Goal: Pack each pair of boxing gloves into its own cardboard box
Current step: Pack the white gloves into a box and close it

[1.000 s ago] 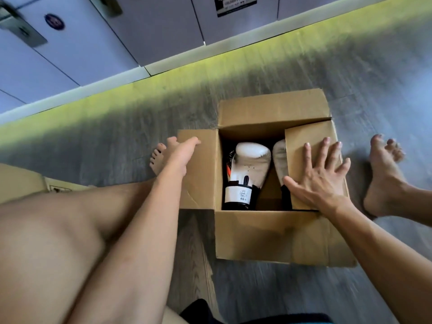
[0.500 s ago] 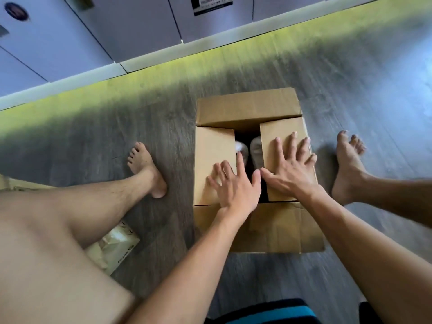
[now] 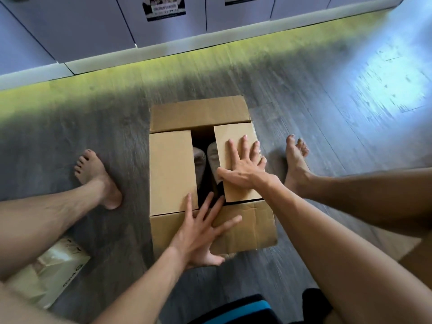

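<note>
A cardboard box (image 3: pixel 245 232) stands on the floor between my bare legs. Its left flap (image 3: pixel 171 171) and right flap (image 3: pixel 233 136) are folded down flat, with a narrow gap between them. Through the gap I see the tops of a pair of white boxing gloves (image 3: pixel 211 155). My right hand (image 3: pixel 243 167) lies flat, fingers spread, on the right flap. My left hand (image 3: pixel 201 235) rests open against the near flap, fingertips reaching the gap and the left flap's corner. The far flap (image 3: pixel 198 113) still tilts up.
Pale lockers (image 3: pixel 93 26) with a plinth run along the back. A second cardboard box corner (image 3: pixel 418 256) shows at the right edge. A beige paper bag (image 3: pixel 53 270) lies under my left thigh. My feet (image 3: pixel 98 176) flank the box on the grey wood floor.
The left flap was folded from upright down over the gloves. My left hand then slid back from that flap onto the near flap. My right hand stayed pressing the right flap.
</note>
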